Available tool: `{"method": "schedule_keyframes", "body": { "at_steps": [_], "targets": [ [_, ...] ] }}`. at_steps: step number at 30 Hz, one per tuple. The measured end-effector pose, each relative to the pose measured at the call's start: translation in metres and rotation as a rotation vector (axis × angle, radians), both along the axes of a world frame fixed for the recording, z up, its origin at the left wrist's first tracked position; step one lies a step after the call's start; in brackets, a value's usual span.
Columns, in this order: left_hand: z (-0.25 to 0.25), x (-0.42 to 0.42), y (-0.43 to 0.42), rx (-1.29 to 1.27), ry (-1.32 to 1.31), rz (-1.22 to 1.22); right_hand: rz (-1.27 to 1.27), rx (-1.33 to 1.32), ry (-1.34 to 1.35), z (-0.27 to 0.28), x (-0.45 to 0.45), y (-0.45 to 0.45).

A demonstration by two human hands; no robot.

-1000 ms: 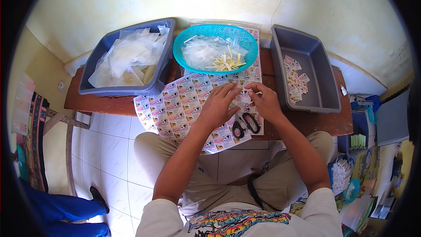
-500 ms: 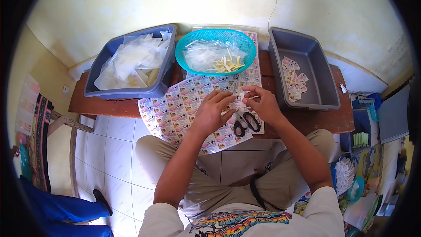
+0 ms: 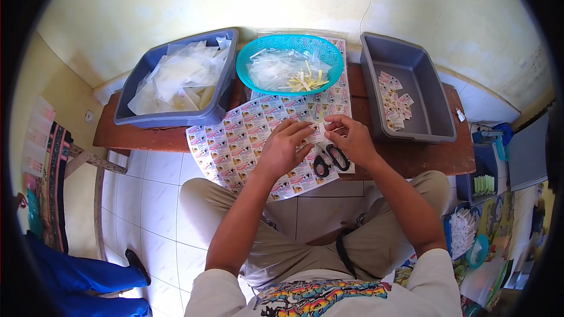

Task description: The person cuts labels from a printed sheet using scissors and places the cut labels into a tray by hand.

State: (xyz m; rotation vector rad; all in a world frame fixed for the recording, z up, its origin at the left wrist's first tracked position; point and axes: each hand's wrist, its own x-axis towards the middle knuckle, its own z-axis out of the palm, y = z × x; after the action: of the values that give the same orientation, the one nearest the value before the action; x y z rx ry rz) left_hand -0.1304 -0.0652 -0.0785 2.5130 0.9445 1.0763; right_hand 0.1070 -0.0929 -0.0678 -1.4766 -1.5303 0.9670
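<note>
Over a printed label sheet (image 3: 238, 147) on the brown bench, my left hand (image 3: 286, 148) has its fingers bent, the fingertips at the left side of a small label piece (image 3: 319, 134). My right hand (image 3: 351, 139) pinches the right side of that piece between thumb and forefinger. Black-handled scissors (image 3: 331, 161) lie on the sheet just below my hands; their blades are partly hidden. Beyond the hands, a turquoise basket (image 3: 242, 70) holds clear plastic pieces and yellow strips (image 3: 308, 81).
At the left, a grey tub (image 3: 167, 120) holds translucent plastic bags. Another grey tub (image 3: 432, 95) on the right contains cut labels (image 3: 395, 101). A person's blue-trousered leg (image 3: 88, 270) shows at lower left. Bins with packed items (image 3: 483, 185) stand at the right.
My left fingers have come closer to my right hand and curled in at the small piece. The camera view has shifted slightly.
</note>
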Motion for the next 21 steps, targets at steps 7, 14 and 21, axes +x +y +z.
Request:
{"method": "schedule_keyframes", "body": {
  "at_steps": [7,14,21],
  "targets": [
    [-0.013,-0.012,-0.001,-0.053,0.016,0.051,0.085,0.012,-0.227,-0.004,-0.003,-0.011],
    [-0.027,-0.025,-0.003,-0.088,0.070,0.127,0.154,-0.008,-0.735,0.003,-0.019,-0.032],
    [-0.035,-0.027,-0.002,-0.136,0.060,0.169,0.259,-0.033,-0.880,-0.011,-0.029,-0.034]
  ]
}}
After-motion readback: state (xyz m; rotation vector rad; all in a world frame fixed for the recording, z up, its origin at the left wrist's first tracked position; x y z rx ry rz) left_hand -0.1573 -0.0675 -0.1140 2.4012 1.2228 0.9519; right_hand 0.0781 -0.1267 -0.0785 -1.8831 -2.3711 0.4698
